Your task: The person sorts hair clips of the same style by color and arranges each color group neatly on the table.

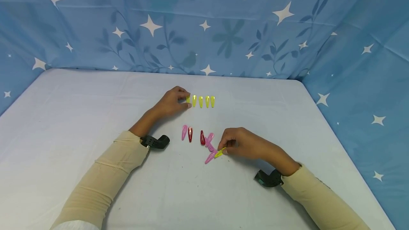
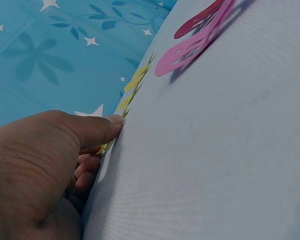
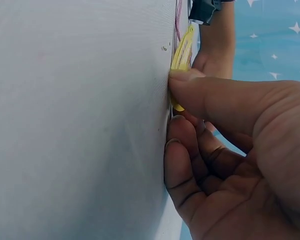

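Note:
My left hand (image 1: 172, 103) pinches a yellow snap hair clip (image 1: 187, 99) at the left end of a row, thumb at its near end and a finger at its far end. Several more yellow clips (image 1: 200, 102) stand side by side to its right. With thumb and fingers, my right hand (image 1: 244, 144) grips another yellow hair clip (image 3: 182, 57) low over the table. That clip's free end lies against a pink clip (image 1: 210, 158) in a loose cluster. In the left wrist view the thumb (image 2: 97, 130) hides part of the left clip.
Nearer than the yellow row lie a pink clip (image 1: 184, 132) and a red clip (image 1: 190, 135), side by side. Another red clip (image 1: 202, 137) touches or nearly touches the pink cluster. A white cloth covers the table (image 1: 159, 194); a blue patterned curtain (image 1: 198, 42) hangs behind.

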Action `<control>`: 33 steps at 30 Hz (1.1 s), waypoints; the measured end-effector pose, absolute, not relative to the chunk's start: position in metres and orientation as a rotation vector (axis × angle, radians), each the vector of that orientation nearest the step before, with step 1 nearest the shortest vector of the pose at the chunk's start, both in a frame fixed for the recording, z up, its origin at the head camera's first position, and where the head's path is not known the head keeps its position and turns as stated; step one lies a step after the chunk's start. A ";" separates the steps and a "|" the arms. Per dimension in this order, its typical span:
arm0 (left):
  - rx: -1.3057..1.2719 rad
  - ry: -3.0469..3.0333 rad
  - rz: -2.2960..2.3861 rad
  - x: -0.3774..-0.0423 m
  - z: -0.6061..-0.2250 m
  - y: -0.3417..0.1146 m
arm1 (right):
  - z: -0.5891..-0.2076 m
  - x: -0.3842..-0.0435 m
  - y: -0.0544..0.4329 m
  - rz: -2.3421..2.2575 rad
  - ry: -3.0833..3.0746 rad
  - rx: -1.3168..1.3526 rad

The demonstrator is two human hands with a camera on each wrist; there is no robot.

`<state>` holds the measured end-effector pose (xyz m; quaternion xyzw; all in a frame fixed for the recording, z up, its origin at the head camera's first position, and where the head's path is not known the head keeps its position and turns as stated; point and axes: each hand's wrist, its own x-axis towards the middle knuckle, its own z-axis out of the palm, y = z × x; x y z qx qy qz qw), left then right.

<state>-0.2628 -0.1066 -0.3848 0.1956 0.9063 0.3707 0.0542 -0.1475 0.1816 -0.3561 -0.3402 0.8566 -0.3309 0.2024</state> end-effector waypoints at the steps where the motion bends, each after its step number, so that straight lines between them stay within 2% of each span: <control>1: 0.595 2.753 1.126 -0.263 -0.385 -0.107 | -0.356 -0.147 0.182 -0.925 2.392 -0.944; 10: 0.592 2.755 1.123 -0.264 -0.387 -0.109 | -0.355 -0.148 0.182 -0.949 2.357 -0.951; 18: 0.619 2.755 1.122 -0.264 -0.386 -0.108 | -0.352 -0.153 0.183 -0.930 2.445 -0.819; 33: 0.644 2.757 1.143 -0.263 -0.386 -0.108 | -0.351 -0.170 0.189 -1.134 2.521 -0.734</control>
